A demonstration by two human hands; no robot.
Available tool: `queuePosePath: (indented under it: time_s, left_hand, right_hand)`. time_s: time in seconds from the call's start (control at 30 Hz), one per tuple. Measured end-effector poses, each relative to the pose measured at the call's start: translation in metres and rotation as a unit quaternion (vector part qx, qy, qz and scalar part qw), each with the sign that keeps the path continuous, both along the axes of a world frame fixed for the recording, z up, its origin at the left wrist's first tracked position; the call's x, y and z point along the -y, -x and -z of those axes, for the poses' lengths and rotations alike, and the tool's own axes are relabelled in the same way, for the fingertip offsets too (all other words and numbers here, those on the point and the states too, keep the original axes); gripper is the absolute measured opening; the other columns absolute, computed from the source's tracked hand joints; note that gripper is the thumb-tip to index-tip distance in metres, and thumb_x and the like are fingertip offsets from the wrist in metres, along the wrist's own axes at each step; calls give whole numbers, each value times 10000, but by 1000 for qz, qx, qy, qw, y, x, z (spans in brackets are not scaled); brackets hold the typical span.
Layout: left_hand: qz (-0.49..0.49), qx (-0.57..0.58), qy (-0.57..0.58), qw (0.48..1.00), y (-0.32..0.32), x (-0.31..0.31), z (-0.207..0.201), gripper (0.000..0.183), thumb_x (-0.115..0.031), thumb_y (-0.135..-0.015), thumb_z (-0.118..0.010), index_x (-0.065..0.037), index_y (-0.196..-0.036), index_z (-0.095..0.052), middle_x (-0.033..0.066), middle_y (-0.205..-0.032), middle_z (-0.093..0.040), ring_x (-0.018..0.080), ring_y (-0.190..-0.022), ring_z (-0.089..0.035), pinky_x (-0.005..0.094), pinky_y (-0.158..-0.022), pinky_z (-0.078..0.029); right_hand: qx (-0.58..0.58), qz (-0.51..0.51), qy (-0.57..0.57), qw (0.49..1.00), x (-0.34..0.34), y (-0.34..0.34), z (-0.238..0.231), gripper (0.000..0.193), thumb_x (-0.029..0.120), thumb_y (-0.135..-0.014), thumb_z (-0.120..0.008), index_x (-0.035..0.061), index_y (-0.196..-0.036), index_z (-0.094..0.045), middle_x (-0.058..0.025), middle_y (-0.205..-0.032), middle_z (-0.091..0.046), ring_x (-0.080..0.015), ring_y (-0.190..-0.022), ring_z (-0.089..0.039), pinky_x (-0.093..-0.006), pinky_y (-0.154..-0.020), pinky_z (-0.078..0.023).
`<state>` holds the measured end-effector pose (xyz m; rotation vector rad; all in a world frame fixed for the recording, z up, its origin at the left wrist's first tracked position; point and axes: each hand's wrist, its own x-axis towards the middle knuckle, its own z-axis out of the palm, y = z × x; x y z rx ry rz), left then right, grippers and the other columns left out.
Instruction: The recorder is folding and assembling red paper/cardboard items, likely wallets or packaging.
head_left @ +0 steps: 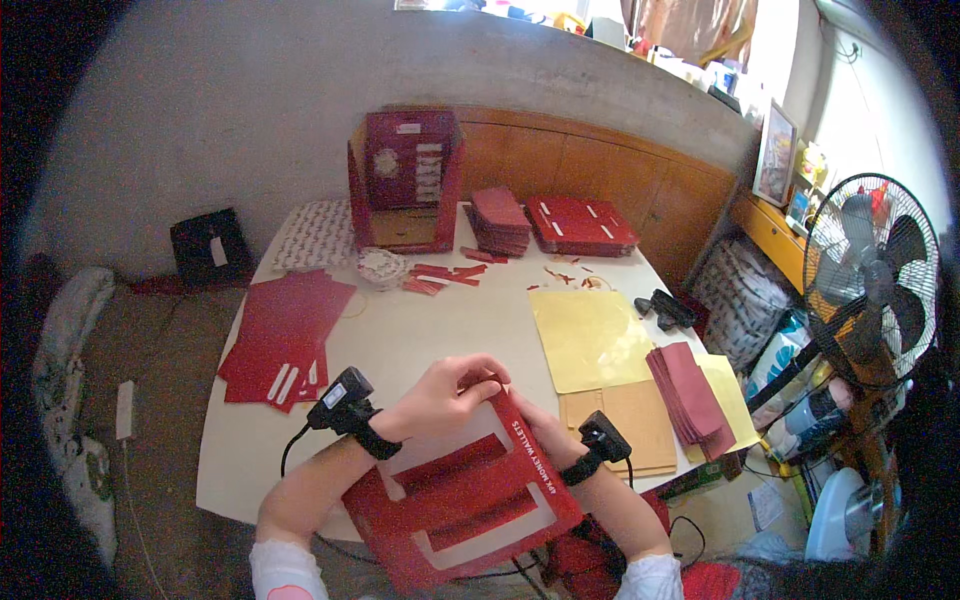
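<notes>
A flat red card sleeve (pixel 435 535) with white-backed cut-out windows and white lettering along one side is tilted in front of me, over the table's near edge. My left hand (pixel 445 398) is closed at its upper corner, thumb and fingers pinched together there. Along its right side my right hand (pixel 545 432) grips the edge, its fingers partly hidden behind the card. Both wrists wear black straps with small black devices. Nearest the right hand lie a tan paper sheet (pixel 625 425) and a fanned stack of dull red paper pieces (pixel 690 400).
On the white table (pixel 430 320) are flat red sheets (pixel 285 325), a yellow sheet (pixel 590 340), red scraps (pixel 440 278), a round white container (pixel 382 268), an upright red box (pixel 405 180) and red stacks (pixel 582 222). A black fan (pixel 878 280) stands right.
</notes>
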<state>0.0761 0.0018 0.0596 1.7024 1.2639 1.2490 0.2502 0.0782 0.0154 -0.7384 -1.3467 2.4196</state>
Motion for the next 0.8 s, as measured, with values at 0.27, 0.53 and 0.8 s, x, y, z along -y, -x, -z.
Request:
queuePosePath:
  time_s: [0.27,0.53,0.8]
  left_hand:
    - [-79,-47,-84,992,15,3,-18,106,-15,-889,-554,9,-981,-602,55,-782,-614,86,-716,-571,250,-660,-469]
    - [-160,-71,-90,980,26,-4,-5,100,-20,-884,-557,20,-964,-600,80,-772,-643,98,-688,-581,263,-632,-472]
    - [-200,-68,-85,974,26,-6,2,98,-32,-871,-569,16,-949,-603,110,-761,-652,130,-664,-598,279,-624,-476]
  right_hand:
    - [-39,76,-442,893,-7,-15,-19,279,226,-950,-554,43,-1159,-524,-50,-1026,-611,-116,-853,-602,-251,-683,-509]
    - [15,88,-567,819,8,-5,-30,310,176,-878,-645,-8,-1118,-576,-159,-922,-667,-230,-773,-675,-325,-662,-548]
    - [60,84,-614,783,14,-2,-28,314,214,-924,-560,4,-1156,-584,-248,-904,-648,-353,-824,-663,-385,-684,-522]
